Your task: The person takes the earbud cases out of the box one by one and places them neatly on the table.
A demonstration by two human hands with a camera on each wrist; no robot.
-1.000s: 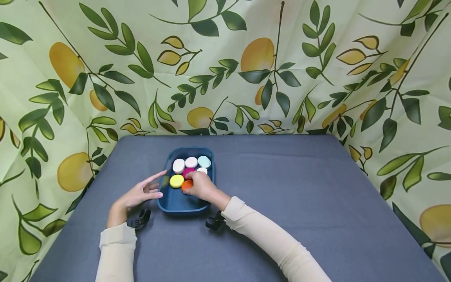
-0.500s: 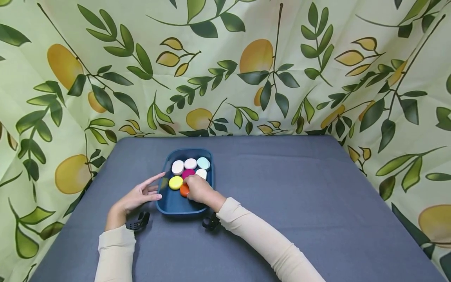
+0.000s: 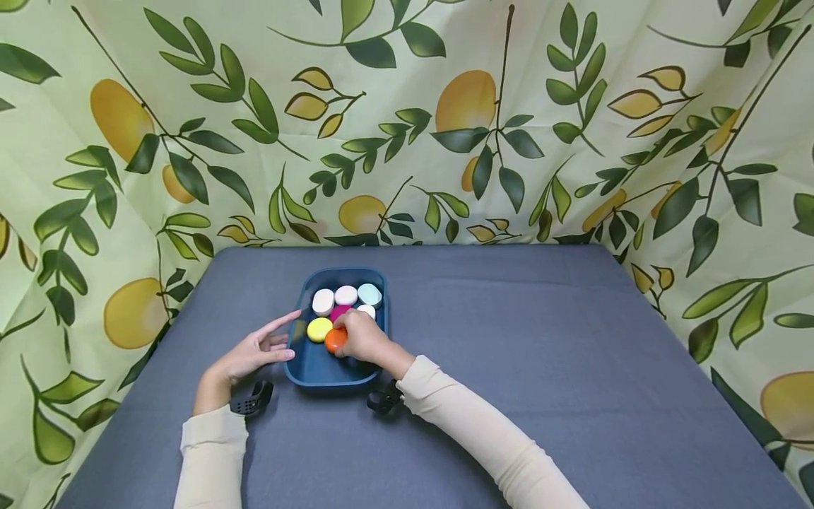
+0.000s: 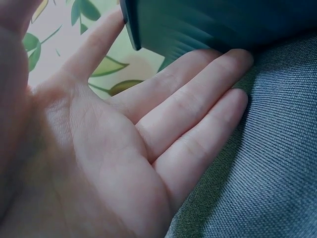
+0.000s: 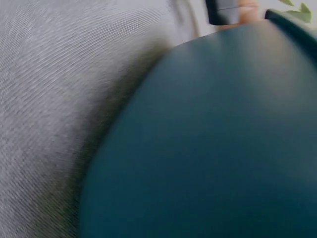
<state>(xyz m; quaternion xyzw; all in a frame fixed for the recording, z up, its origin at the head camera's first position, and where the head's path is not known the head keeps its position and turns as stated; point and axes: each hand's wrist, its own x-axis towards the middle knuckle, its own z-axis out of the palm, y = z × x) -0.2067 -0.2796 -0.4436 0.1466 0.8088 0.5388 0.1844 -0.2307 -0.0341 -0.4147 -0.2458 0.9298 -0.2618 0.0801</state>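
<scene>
A dark blue tray (image 3: 333, 386) with rounded corners sits on the table, several smooth round pieces inside it. My right hand (image 3: 369, 338) reaches over the tray's right side and pinches a glossy orange round piece (image 3: 334, 341) near the middle. Beside that lies a yellow round piece (image 3: 319, 330); a magenta one (image 3: 339, 313) is partly hidden behind my right hand. At the tray's left side my left hand (image 3: 253, 352) has its fingers extended, index finger and thumb at the rim. In the left wrist view, the fingers (image 4: 188, 104) lie against the tray's outer wall (image 4: 213, 25).
Along the tray's far end sit two white pieces, one oblong (image 3: 323, 302) and one rounder (image 3: 346, 295), and a pale blue one (image 3: 369, 295). Another white piece (image 3: 367, 310) is partly covered. A leaf-patterned cloth (image 3: 407, 141) hangs behind the grey-blue table (image 3: 509, 339).
The orange piece shows more fully from under my right fingers and has shifted slightly left, towards the yellow piece. My left hand keeps its place at the tray.
</scene>
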